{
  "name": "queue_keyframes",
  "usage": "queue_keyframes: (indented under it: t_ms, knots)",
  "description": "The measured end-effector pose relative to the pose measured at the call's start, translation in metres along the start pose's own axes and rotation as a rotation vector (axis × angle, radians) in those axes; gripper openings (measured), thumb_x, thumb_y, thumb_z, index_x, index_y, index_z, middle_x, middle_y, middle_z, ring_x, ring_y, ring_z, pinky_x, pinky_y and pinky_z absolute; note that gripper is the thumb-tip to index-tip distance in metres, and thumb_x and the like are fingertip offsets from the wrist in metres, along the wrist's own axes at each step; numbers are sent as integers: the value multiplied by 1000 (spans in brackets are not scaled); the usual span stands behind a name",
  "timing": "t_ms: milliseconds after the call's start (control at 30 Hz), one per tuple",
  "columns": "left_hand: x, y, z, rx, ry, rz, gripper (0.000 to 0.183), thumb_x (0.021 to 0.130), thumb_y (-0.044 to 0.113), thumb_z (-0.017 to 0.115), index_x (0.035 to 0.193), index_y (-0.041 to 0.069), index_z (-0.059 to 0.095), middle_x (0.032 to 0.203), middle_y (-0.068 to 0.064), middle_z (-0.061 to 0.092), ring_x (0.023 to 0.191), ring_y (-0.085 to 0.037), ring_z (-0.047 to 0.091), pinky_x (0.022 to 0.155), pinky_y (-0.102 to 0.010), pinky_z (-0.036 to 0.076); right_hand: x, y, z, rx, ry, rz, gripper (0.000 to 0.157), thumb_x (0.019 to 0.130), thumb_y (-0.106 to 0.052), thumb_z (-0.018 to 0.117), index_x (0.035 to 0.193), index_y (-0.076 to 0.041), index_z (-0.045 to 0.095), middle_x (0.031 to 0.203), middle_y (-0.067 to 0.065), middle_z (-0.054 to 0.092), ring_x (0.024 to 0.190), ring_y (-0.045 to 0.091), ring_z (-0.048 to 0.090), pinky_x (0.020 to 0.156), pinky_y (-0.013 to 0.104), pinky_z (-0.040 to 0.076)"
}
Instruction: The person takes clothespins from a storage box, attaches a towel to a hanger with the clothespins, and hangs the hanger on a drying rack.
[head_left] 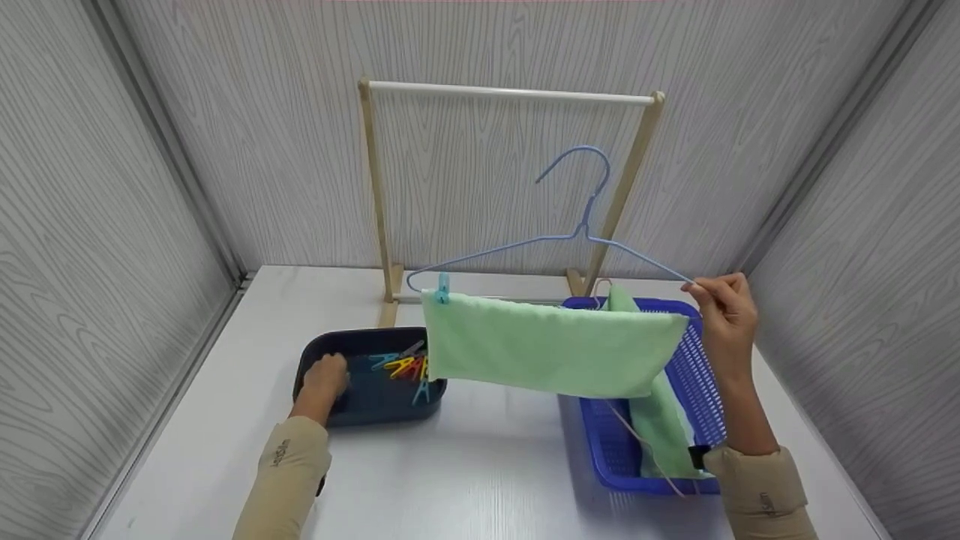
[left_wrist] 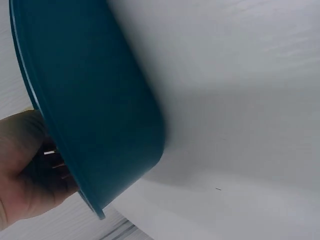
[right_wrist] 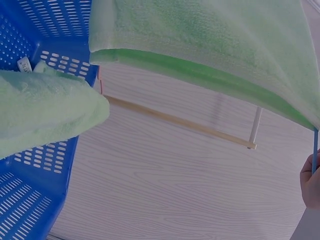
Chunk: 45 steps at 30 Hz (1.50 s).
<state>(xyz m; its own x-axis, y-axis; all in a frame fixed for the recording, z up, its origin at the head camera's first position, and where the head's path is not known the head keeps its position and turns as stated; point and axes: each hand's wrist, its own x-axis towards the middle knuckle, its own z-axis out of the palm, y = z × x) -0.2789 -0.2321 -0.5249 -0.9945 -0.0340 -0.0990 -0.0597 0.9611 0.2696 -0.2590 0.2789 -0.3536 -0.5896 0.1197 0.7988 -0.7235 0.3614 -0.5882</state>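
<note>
Edge of towel (head_left: 555, 349); open tabletop (head_left: 495, 472), basket (head_left: 701, 375) beneath

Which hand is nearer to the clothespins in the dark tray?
Left: the left hand is at the left end of the dark tray, left of the clothespins; the right hand grips the right end of the hanger, beyond the green cloth.
</note>
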Motion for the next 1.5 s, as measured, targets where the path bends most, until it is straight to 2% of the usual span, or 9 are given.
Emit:
queue_keyframes:
  t_ms: [200, 367, 567, 733, 900, 1200, 1333, 1433, 1500]
  knots:
    - [4, -3, 8, -18, 46, -58, 36, 89, 5, 57, 110, -22, 46, 100, -36, 49, 92, -46, 55, 74, -50, 49, -2, 14, -2, 7, -4, 13, 10, 86, 11, 56, 87, 12, 66, 81, 7, 48, 71, 13, 42, 61, 16, 38]
    - [6, -6, 15, -41, 91, -65, 29, 91, 4, 54, 107, -20, 49, 99, -36, 47, 88, -47, 56, 72, -50, 49, -1, 8, -1, -12, -10, 16, 9, 86, 11, 56, 87, 13, 65, 81, 7, 48, 71, 13, 43, 60, 17, 37]
    - [7, -7, 15, -84, 37, -77, 34, 88, -4, 54, 114, -23, 43, 105, -39, 44, 94, -48, 54, 77, -49, 47, -1, -12, 2, -25, -20, 21, 10, 86, 11, 55, 88, 15, 64, 79, 6, 46, 70, 10, 42, 59, 16, 36]
    - [7, -6, 10, -73, -30, -118, 37, 92, 1, 49, 119, -22, 38, 107, -37, 48, 100, -48, 51, 81, -50, 46, 0, -17, 3, -34, -16, 43, 10, 87, 9, 56, 88, 13, 65, 78, 8, 43, 69, 10, 38, 59, 17, 32]
    - [4, -5, 9, -69, -8, -138, 34, 86, -5, 53, 112, -23, 41, 101, -37, 52, 96, -46, 54, 79, -49, 47, 0, -15, 2, -27, -10, 50, 11, 87, 8, 56, 88, 12, 65, 78, 9, 42, 69, 9, 36, 59, 18, 30]
    - [1, -3, 9, -82, 45, -98, 10, 84, -7, 56, 87, -16, 54, 86, -31, 57, 85, -43, 58, 72, -48, 48, -4, 13, -3, -22, 5, 34, 10, 86, 8, 58, 88, 10, 67, 79, 7, 45, 69, 12, 39, 57, 16, 34]
    - [1, -3, 8, -107, 24, -110, 20, 80, -9, 58, 95, -19, 50, 92, -34, 52, 89, -46, 55, 76, -49, 47, -4, 14, -3, -12, 6, 31, 9, 86, 8, 58, 87, 10, 67, 79, 7, 45, 69, 12, 39, 57, 16, 34]
    - [2, -3, 7, -121, -1, -126, 31, 81, -8, 59, 105, -23, 45, 98, -38, 47, 94, -49, 52, 80, -51, 45, -3, 4, -2, -7, 1, 28, 9, 85, 10, 57, 87, 12, 66, 79, 6, 46, 69, 12, 39, 57, 16, 34]
    - [1, -2, 7, -122, -2, -121, 32, 81, -8, 59, 105, -23, 44, 97, -39, 46, 94, -49, 51, 79, -50, 45, -3, 2, -2, -10, 0, 27, 10, 86, 11, 56, 87, 12, 66, 78, 6, 46, 69, 12, 40, 58, 16, 35]
